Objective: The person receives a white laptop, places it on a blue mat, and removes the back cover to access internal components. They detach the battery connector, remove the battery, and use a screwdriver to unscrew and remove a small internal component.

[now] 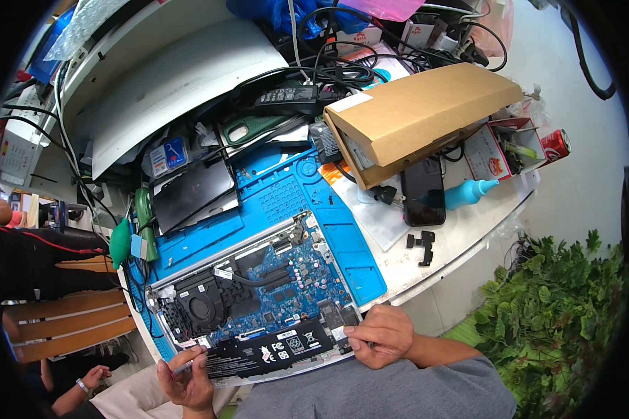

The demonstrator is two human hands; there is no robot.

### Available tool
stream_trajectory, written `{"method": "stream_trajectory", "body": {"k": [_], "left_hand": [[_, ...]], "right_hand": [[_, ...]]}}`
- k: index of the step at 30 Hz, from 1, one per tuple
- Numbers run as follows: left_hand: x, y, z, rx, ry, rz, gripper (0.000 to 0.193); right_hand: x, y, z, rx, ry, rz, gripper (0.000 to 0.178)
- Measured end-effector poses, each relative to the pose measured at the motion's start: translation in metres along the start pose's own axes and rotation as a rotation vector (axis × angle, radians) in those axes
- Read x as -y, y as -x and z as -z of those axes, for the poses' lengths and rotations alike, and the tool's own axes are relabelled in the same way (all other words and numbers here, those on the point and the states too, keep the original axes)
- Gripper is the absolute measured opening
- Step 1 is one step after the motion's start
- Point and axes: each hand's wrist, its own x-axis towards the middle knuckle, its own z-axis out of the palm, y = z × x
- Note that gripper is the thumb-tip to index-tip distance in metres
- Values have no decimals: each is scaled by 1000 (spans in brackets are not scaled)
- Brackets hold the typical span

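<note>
An opened laptop (258,286) lies base-up on a blue repair mat (356,258), showing its blue circuit board, a black fan (201,307) and a long black battery (272,349) along the near edge. My left hand (185,380) grips a thin screwdriver (189,363) whose tip rests at the battery's left end. My right hand (379,336) is curled on the laptop's near right corner, fingertips touching the battery's right end.
A cardboard box (419,115) sits at the back right above a black phone (423,192) and a blue squeeze bottle (468,192). Cables, a power adapter (286,98) and a white panel (182,84) crowd the back. Green plants (559,307) stand right. Another person's hand (94,377) is lower left.
</note>
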Motion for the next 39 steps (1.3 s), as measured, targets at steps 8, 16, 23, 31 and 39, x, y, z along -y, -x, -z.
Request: {"method": "stream_trajectory", "body": {"k": [8, 16, 23, 31, 39], "left_hand": [[5, 13, 9, -75, 7, 108, 83], [-2, 10, 4, -94, 51, 99, 83], [-12, 6, -1, -123, 53, 196, 82], [-12, 9, -7, -132, -127, 85, 76], [1, -11, 1, 4, -121, -143, 77]], "right_hand": [[0, 4, 0, -2, -2, -37, 29], [0, 5, 0, 19, 3, -47, 29], [4, -3, 0, -1, 2, -48, 24], [4, 2, -5, -45, 19, -37, 27], [7, 1, -7, -64, 72, -27, 26]]}}
